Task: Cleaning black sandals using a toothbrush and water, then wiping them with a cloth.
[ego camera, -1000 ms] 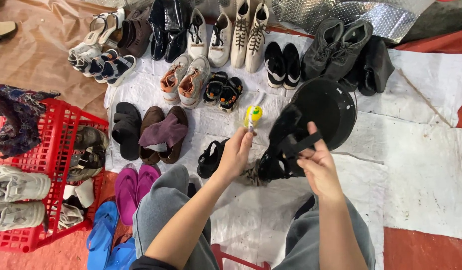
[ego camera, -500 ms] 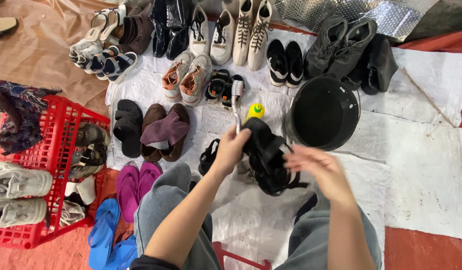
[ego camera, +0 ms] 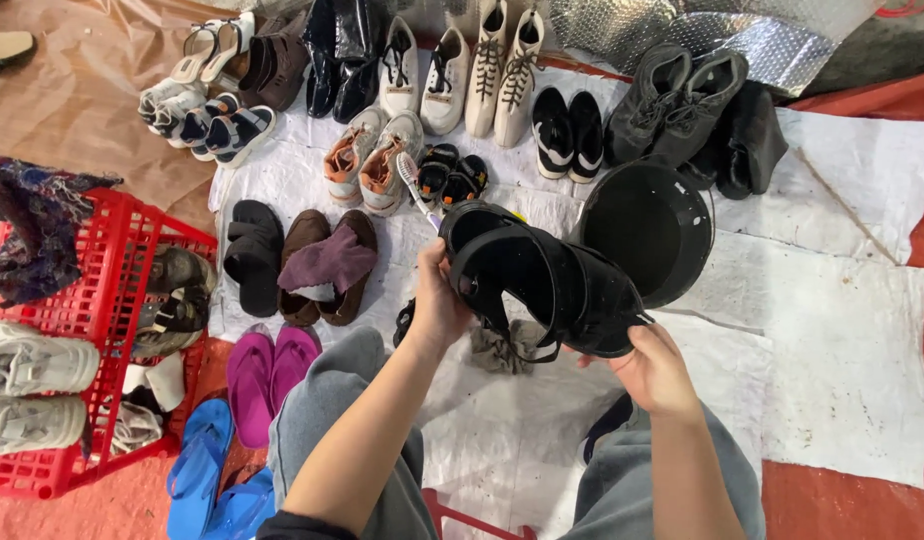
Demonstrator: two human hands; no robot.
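Turned since half a second ago: black strappy sandal (ego camera: pixel 542 275) raised sole-up before black bucket (ego camera: pixel 647 230), long axis far-left to near-right, left hand (ego camera: pixel 437 305) gripping far end with toothbrush (ego camera: pixel 414 185), right hand (ego camera: pixel 657 370) closed under near end.

The ground is covered in layers: brown paper (ego camera: pixel 72 120) at the upper left, a red tarp (ego camera: pixel 862 510) showing along the right and lower edges, and crumpled white sheets (ego camera: pixel 842 370) spread over the middle. Rows of shoes stand on the white sheets, among them white sneakers (ego camera: pixel 422 75), tall beige boots (ego camera: pixel 502 65) and dark boots (ego camera: pixel 682 100). A silver bubble sheet (ego camera: pixel 702 30) lies along the top. A red plastic crate (ego camera: pixel 82 300) sits at the left, holding more shoes. Pink sandals (ego camera: pixel 267 375) and blue sandals (ego camera: pixel 207 470) lie near it. The light is soft and even.
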